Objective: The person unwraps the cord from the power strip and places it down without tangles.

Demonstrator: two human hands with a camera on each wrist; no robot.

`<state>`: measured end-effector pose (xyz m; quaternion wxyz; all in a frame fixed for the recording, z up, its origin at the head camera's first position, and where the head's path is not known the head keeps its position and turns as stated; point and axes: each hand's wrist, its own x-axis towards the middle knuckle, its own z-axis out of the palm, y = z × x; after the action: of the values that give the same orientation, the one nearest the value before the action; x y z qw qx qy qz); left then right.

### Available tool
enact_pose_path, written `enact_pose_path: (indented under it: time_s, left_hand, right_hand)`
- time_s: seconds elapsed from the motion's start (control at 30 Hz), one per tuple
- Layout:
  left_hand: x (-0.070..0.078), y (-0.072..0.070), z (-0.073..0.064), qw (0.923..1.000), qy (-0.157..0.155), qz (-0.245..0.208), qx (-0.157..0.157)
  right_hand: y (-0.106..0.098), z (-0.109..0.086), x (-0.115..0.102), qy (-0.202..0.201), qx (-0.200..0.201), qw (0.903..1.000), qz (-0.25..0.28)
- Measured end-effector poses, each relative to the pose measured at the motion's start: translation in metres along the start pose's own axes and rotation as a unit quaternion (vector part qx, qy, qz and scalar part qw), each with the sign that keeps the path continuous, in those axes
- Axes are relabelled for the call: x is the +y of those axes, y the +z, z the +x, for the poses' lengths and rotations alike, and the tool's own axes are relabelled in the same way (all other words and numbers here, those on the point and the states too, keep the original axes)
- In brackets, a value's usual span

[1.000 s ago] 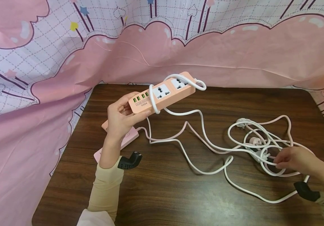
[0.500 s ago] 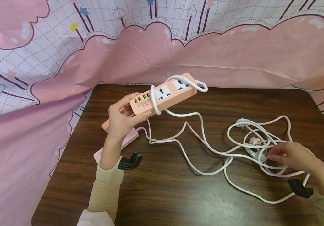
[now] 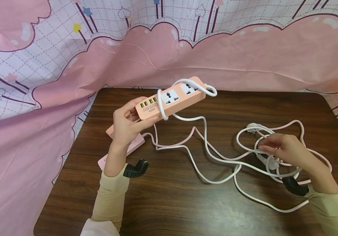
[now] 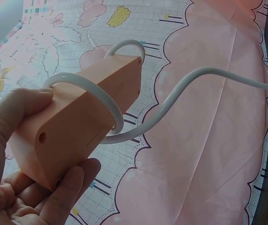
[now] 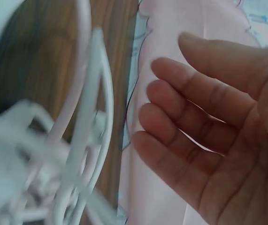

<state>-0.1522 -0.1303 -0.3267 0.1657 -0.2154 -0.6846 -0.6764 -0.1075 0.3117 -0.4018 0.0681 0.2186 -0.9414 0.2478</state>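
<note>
My left hand (image 3: 124, 123) grips one end of a peach power strip (image 3: 183, 103), raised and tilted above the table. A white cord (image 3: 162, 108) loops round the strip. The left wrist view shows the thumb on one side of the strip (image 4: 77, 122) and fingers curled beneath. Farther right, my right hand (image 3: 288, 149) is over a tangle of white and pale pink cords (image 3: 242, 144). In the right wrist view its fingers (image 5: 171, 159) are loosely bent with nothing between them. White plugs (image 3: 253, 127) lie among the loops, and the hand hides part of the tangle.
Two pink power strips (image 3: 134, 143) lie on the dark wood table (image 3: 186, 203), partly behind the left forearm. Their cords run rightward across the table into the tangle. A patterned pink and white cloth (image 3: 230, 55) hangs behind and at the left.
My right hand has moved left and away from me over the tangle. The white cord from the held strip has shifted slightly left. My left hand and its strip have barely moved.
</note>
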Motion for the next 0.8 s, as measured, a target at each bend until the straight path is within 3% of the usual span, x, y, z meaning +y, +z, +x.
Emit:
enact_pose_path:
  time_s: [0.17,0.4,0.63,0.8]
  left_hand:
    - [0.001,0.002,-0.001,1.0,0.005,-0.002,-0.004]
    - [0.0,0.005,-0.003,0.9998,0.001,-0.016,-0.012]
    - [-0.001,0.005,-0.002,0.9998,0.003,-0.008,-0.02]
    - [0.0,0.006,-0.002,0.9997,0.003,-0.005,-0.025]
  right_hand:
    - [0.007,0.024,-0.017,-0.026,0.024,0.999,0.028]
    - [0.018,0.052,-0.04,-0.023,0.03,0.9958,0.084]
    - [0.03,0.076,-0.051,-0.041,0.06,0.9937,0.086]
    - [0.036,0.09,-0.06,-0.046,0.077,0.9876,0.129]
